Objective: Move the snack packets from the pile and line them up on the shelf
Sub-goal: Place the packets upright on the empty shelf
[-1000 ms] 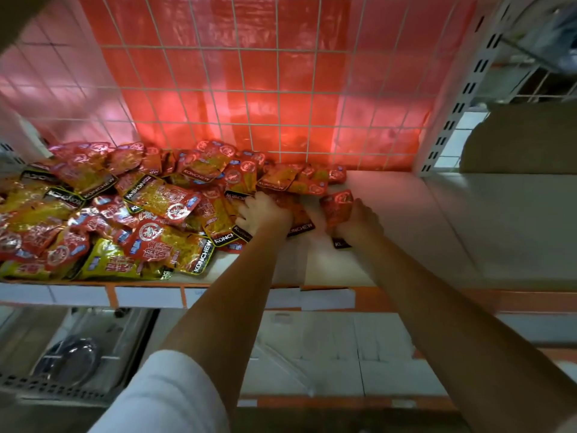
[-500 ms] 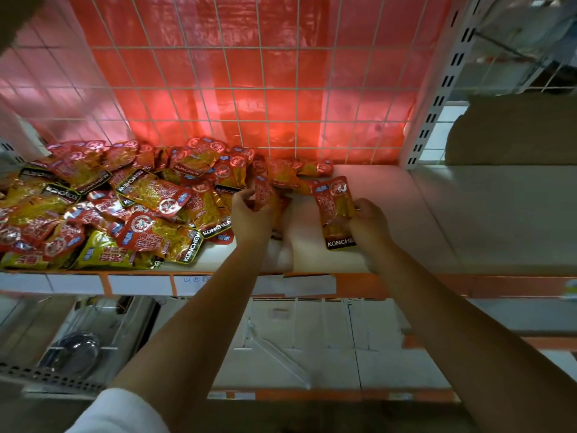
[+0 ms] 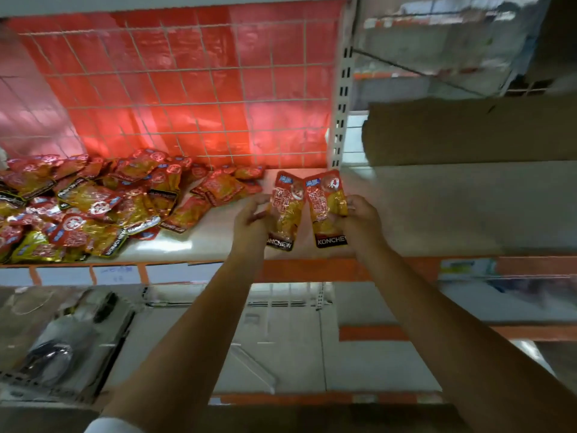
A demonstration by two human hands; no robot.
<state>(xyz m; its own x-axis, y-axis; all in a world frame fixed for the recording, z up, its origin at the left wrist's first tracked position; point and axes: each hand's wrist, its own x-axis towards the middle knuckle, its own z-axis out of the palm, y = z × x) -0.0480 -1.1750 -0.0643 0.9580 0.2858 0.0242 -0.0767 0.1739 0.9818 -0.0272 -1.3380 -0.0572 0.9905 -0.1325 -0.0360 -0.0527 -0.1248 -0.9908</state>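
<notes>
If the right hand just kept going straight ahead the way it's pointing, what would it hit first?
Probably nothing soon. The right hand, holding a snack packet, points toward the back of the shelf; that stretch looks bare up to the white upright post beside the red mesh panel. Depth is unclear.

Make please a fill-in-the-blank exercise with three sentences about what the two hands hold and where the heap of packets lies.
1. Each hand holds ____ red-and-yellow foil snack packet: left hand, right hand.
2. The loose pile of packets lies to the ____ of both hands.
3. The black band on the right hand's packet reads ____.

Missing words: one; left; KONCHEW
</notes>
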